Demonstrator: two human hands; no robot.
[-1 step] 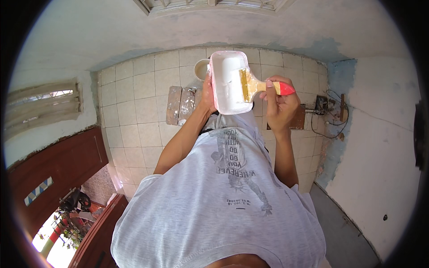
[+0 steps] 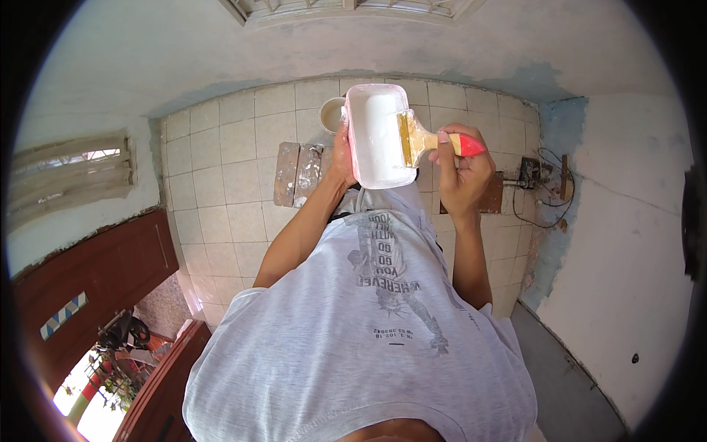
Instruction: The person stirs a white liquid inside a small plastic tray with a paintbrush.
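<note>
Up front, held out over a tiled floor point(image 2: 221, 169): a rectangular plastic tray point(image 2: 375, 132), pinkish at the rim, white with paint inside. Left hand point(image 2: 341, 158) clamped on the tray's left long edge, fingers hidden beneath, thumb side showing along the rim. Tray thus sits just right of that hand, its length running away from the body, its near end above the grey printed shirt point(image 2: 368, 331).

Right hand point(image 2: 462, 171) closed around a paintbrush point(image 2: 431, 141), fingers wrapped over the red end of the handle, thumb pressed on top. Brush lying crosswise, pale wooden handle pointing right into the fist, yellowish bristles pointing left and resting over the tray's right rim, touching it. Bristle tips at the edge of the white paint; whether dipped in or only laid on the rim, cannot tell. Brush head thus well clear of the fist, left of it, with the bare wooden neck between.

Below the tray on the floor: a round pale bucket point(image 2: 331, 114), partly hidden behind the tray's far left corner, and paint-smeared boards point(image 2: 298, 173) just left of the left wrist. Further right, a tangle of wires point(image 2: 541, 184) by a patchy white and blue wall point(image 2: 626, 221). At lower left, a brown wooden door point(image 2: 96, 280).
</note>
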